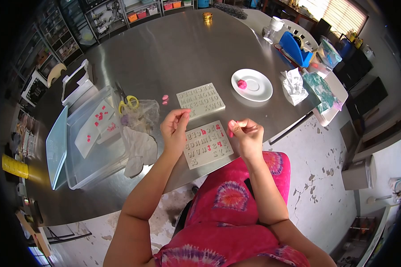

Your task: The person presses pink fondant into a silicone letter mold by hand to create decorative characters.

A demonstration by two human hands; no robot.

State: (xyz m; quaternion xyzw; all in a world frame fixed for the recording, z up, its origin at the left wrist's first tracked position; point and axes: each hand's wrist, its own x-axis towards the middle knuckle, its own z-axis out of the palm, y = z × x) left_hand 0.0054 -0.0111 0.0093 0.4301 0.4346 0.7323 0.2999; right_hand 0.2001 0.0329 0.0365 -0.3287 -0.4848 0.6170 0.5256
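Observation:
My left hand [175,128] is closed in a pinch above the left edges of two pale letter moulds; whatever its fingertips hold, if anything, is too small to make out. My right hand [247,136] pinches a bit of pink dough [231,132] at the right side of the nearer mould. That mould, the lowercase letter mould [199,155], has pink filling in several letters. Just behind it lies the uppercase letter mould [200,100]. Two small pink pieces [165,99] rest on the table left of it. A pink lump [242,84] sits on a white saucer [258,86].
A clear plastic box [75,175] at left holds a white sheet with small pink pieces. Yellow-handled scissors [130,103], a plastic bag [148,113] and a crumpled cloth [139,149] lie beside it. Crumpled tissue [294,86] and a blue tape dispenser [296,50] are at right.

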